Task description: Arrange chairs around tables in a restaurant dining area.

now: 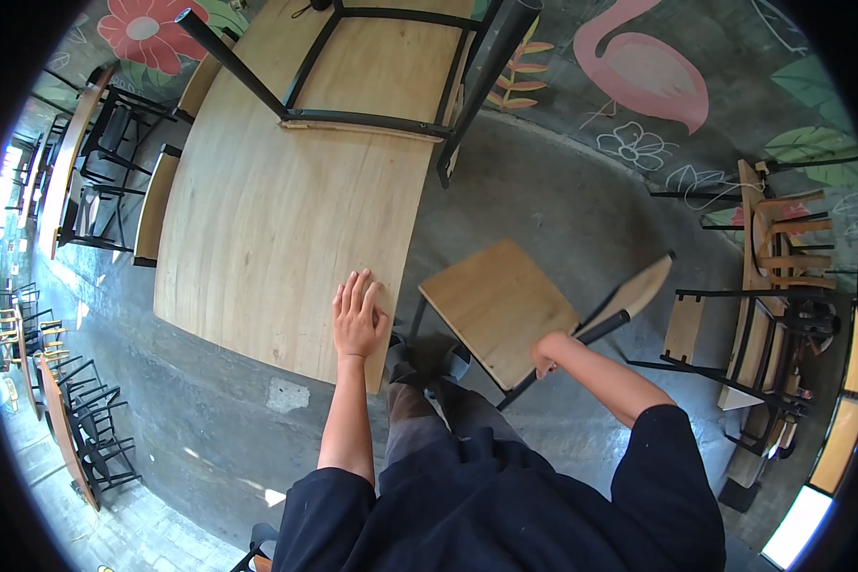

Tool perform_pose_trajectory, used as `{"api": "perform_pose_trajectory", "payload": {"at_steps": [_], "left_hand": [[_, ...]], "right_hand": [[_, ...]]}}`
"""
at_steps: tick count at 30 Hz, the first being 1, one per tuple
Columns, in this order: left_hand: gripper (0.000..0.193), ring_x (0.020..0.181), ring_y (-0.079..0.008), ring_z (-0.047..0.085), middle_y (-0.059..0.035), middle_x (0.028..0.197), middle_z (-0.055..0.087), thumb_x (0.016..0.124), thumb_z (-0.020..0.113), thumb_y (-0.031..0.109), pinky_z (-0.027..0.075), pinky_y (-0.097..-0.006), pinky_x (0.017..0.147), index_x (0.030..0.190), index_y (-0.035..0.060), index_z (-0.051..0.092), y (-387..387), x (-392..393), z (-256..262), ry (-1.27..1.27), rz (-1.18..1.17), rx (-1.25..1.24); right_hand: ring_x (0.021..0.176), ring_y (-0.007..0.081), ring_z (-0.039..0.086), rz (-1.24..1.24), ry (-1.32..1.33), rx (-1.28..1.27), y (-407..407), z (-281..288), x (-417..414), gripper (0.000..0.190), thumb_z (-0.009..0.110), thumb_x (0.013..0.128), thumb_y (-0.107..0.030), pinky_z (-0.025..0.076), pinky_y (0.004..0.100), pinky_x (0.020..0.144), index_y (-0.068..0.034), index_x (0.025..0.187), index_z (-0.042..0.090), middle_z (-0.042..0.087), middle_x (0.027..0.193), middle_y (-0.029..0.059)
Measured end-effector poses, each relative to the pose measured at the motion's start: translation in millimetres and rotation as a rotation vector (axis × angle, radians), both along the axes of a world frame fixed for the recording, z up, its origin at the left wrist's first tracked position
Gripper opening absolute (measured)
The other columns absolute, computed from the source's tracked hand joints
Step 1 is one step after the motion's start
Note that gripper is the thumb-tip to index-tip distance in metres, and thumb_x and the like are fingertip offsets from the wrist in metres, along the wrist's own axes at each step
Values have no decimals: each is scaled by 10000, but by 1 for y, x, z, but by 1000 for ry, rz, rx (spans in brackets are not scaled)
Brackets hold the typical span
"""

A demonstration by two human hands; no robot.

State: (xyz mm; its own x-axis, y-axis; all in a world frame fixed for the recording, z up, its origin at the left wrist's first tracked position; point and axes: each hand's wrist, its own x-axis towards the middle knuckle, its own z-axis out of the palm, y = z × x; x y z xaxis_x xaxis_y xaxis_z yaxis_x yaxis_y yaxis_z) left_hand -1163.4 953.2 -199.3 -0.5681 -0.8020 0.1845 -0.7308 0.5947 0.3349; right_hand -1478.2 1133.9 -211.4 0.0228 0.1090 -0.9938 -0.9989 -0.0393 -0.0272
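Observation:
My left hand [358, 315] lies palm down, fingers spread, on the light wooden tabletop [279, 236], close to its right edge. To the right, my right hand [548, 354] grips the black metal frame of a chair with a wooden seat [504, 307], at the seat's side just below the backrest; its fingers are partly hidden by the hand itself. The chair stands on the floor beside the table, its wooden backrest [633, 289] to the right. Another chair rests upside down on the tabletop, its wooden seat [375, 71] against it and its black legs raised.
Two chair backrests [156, 207] line the table's far left side. Stacked chairs and a wooden table [743, 322] stand at the right. More tables and black-framed chairs [100, 429] fill the left. A painted concrete wall [658, 150] runs behind; my feet are between table and chair.

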Motion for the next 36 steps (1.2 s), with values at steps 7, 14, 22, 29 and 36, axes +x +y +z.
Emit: {"api": "perform_pose_trajectory", "payload": {"at_steps": [7, 14, 22, 29, 36], "left_hand": [[461, 1319, -244, 335, -49, 1386, 413, 726, 513, 160, 238, -423, 1098, 1186, 147, 523, -3, -1, 1, -50, 0, 48], [467, 1326, -255, 324, -56, 1386, 409, 719, 522, 153, 237, -431, 1095, 1186, 141, 515, -6, 2, -2, -7, 11, 59], [480, 1322, -256, 333, -62, 1384, 415, 705, 538, 149, 251, -430, 1086, 1185, 131, 519, -8, 7, -1, 2, -3, 82], [468, 1308, -233, 357, -42, 1374, 429, 704, 535, 170, 269, -416, 1084, 1172, 157, 536, -14, 10, -3, 11, 2, 96], [491, 1309, -272, 353, -73, 1369, 432, 679, 545, 139, 269, -449, 1073, 1169, 132, 532, -15, 5, -8, 37, 2, 94]], "right_hand": [[838, 168, 616, 495, 27, -231, -69, -43, 15, 245, 682, 786, -324, 438, 358, 671, -138, 945, 696, 663, 917, 1], [936, 174, 625, 809, 108, -168, -90, -89, 4, 273, 674, 783, -299, 433, 382, 712, -167, 1021, 702, 669, 1010, -13], [1157, 177, 527, 862, 271, -136, -44, -124, -88, 333, 549, 857, -263, 372, 403, 857, -207, 1172, 639, 586, 1237, -30], [1180, 178, 529, 397, 405, -264, 44, -115, -123, 324, 471, 916, -219, 400, 358, 895, -181, 1202, 617, 565, 1277, -16], [1064, 183, 608, 295, 400, -310, 73, -95, -118, 267, 539, 886, -236, 452, 345, 793, -181, 1112, 671, 640, 1155, -7]]}}
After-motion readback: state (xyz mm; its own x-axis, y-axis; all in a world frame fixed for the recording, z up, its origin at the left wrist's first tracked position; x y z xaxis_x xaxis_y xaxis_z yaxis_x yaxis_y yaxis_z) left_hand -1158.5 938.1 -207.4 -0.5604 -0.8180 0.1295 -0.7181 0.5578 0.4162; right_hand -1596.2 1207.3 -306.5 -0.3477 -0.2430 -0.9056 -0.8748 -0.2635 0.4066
